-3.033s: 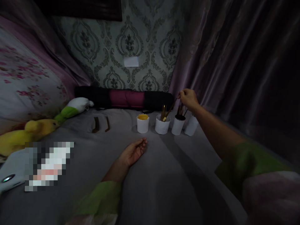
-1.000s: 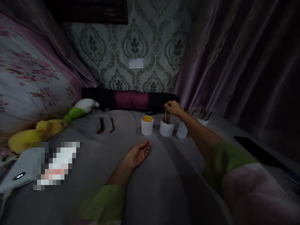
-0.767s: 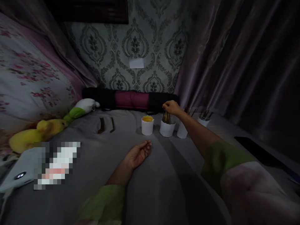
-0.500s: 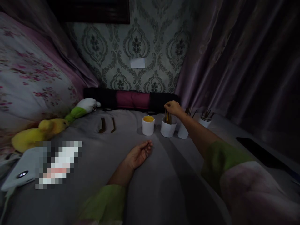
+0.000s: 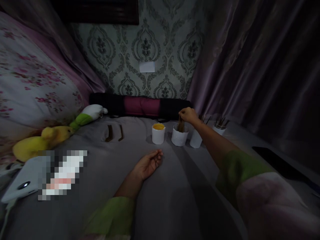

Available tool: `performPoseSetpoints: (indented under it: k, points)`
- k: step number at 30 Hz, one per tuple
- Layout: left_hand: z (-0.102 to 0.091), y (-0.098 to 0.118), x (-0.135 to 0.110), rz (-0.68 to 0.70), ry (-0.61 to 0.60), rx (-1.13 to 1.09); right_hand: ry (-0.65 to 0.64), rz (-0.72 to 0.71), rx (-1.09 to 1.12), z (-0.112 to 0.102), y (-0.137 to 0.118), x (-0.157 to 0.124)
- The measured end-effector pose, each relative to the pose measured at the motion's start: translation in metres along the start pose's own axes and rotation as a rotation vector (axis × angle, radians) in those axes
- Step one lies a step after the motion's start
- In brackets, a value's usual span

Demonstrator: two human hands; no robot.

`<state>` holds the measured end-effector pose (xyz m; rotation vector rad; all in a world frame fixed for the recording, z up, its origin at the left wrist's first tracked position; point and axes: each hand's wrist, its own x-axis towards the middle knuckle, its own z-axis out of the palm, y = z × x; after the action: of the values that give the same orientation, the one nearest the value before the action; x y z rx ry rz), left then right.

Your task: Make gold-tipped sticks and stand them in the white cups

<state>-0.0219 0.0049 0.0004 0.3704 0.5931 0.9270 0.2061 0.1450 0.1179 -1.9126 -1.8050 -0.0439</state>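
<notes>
My right hand (image 5: 188,115) is closed in a pinch at the top of some thin golden-brown strips (image 5: 180,125), above the mouth of a white cup (image 5: 179,138). The lower ends of the strips are inside the cup, out of sight. Left of it stands another white cup (image 5: 158,135) with a yellow inside. My left hand (image 5: 149,164) rests on the grey sheet in front of the cups, palm turned up, fingers loosely curled with nothing in them. A third white cup (image 5: 196,139), partly behind my right forearm, has thin sticks in it.
A fourth white cup (image 5: 218,130) with dark sticks stands farther right. Two bent brown pieces (image 5: 109,133) lie to the left. A yellow plush toy (image 5: 41,143), a white device (image 5: 27,178) and a dark flat object (image 5: 277,163) lie around. A black-and-maroon roll (image 5: 141,106) runs along the wall.
My right hand has shifted slightly right, and the strips in it hang a little differently over the cup. My left hand has stayed in place.
</notes>
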Motion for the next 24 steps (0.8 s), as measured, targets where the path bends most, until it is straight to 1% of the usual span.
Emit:
performPoseSetpoints:
  k: [4, 13, 24]
  points:
    - [0.0, -0.0001, 0.0006, -0.001, 0.007, -0.003, 0.008, 0.025, -0.018, -0.0034, 0.0002, -0.0037]
    - [0.0011, 0.0, 0.0003, -0.004, 0.008, 0.0, 0.007, -0.005, -0.046, -0.0038, 0.0025, -0.0045]
    - [0.0005, 0.0001, -0.0003, 0.007, -0.001, 0.0, 0.016, -0.002, -0.044, -0.0047, 0.001, -0.0036]
